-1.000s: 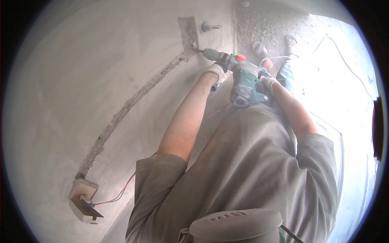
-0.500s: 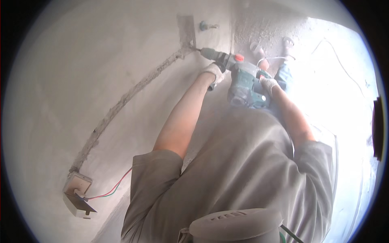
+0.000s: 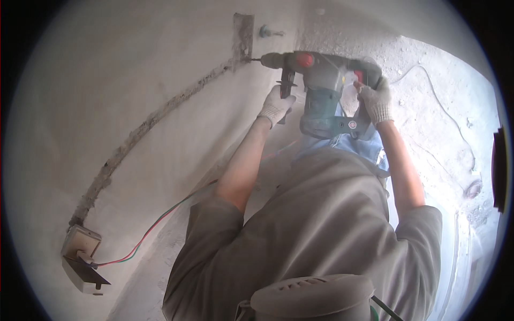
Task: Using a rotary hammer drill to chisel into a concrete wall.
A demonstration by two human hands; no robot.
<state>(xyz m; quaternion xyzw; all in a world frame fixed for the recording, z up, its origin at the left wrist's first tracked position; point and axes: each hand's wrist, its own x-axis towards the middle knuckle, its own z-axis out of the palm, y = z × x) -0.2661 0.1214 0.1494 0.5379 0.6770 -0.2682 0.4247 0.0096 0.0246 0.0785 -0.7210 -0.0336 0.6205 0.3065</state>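
A green and grey rotary hammer (image 3: 321, 104) with a red knob is held level before the wall. My left hand (image 3: 277, 105), in a white knit glove, is closed round its black side handle (image 3: 287, 83). Gloved too, my right hand (image 3: 379, 100) grips the rear handle, with a finger by the red trigger (image 3: 358, 76). The thin bit (image 3: 256, 60) points left and meets the wall at the lower end of a rough chiselled patch (image 3: 244, 35). From there a rough groove (image 3: 144, 127) curves down the wall to the lower left.
An electrical box (image 3: 81, 242) with its cover hanging sits at the groove's lower end. Red and green wires (image 3: 139, 243) run from it toward me. A small fitting (image 3: 270, 32) sticks out beside the patch. Dust and a thin cable (image 3: 444, 109) lie on the floor at right.
The hammer's rear end has swung up and right, so it now lies more level. My right hand has risen with it. The bit stays by the patch, and the dust haze looks thinner.
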